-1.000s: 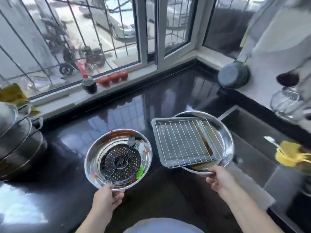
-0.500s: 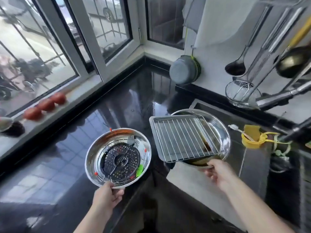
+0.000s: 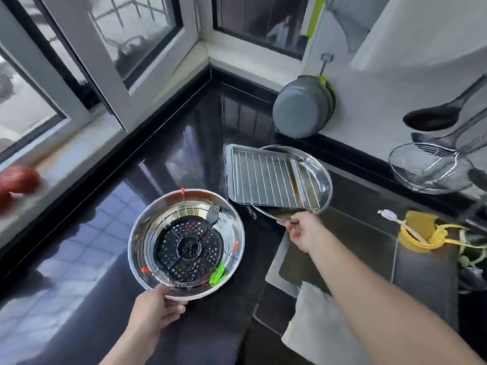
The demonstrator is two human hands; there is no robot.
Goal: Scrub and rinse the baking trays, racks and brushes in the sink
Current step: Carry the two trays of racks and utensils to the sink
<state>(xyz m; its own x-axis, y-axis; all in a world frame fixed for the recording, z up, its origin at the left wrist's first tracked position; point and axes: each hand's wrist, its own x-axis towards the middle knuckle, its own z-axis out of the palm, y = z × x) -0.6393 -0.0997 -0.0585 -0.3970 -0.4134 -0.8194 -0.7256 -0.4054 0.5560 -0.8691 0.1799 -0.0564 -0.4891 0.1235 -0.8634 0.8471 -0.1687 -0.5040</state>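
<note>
My left hand point(image 3: 155, 310) grips the near rim of a round steel tray point(image 3: 142, 233), held over the black counter. In it lie a black perforated disc point(image 3: 188, 252) on a wire rack, a grey brush point(image 3: 213, 213) and a green brush point(image 3: 218, 273). My right hand point(image 3: 303, 230) pinches the near edge of a second round steel tray point(image 3: 320, 177), tilted, near the sink's left end. A rectangular tray with a wire rack point(image 3: 266, 177) lies on it, with brown residue along its right side. The sink point(image 3: 369, 248) opens below and right of that tray.
A yellow strainer cup point(image 3: 419, 233) with a white utensil sits at the sink's far side. A grey pan point(image 3: 303, 106), a black ladle point(image 3: 432, 117) and a wire skimmer point(image 3: 424, 164) hang on the right wall. A grey cloth point(image 3: 313, 325) drapes the sink's front edge. Tomatoes point(image 3: 18, 180) lie on the windowsill.
The view has swung right toward the sink. Both hands have carried their trays rightward, and the right tray now tilts at the sink's left end.
</note>
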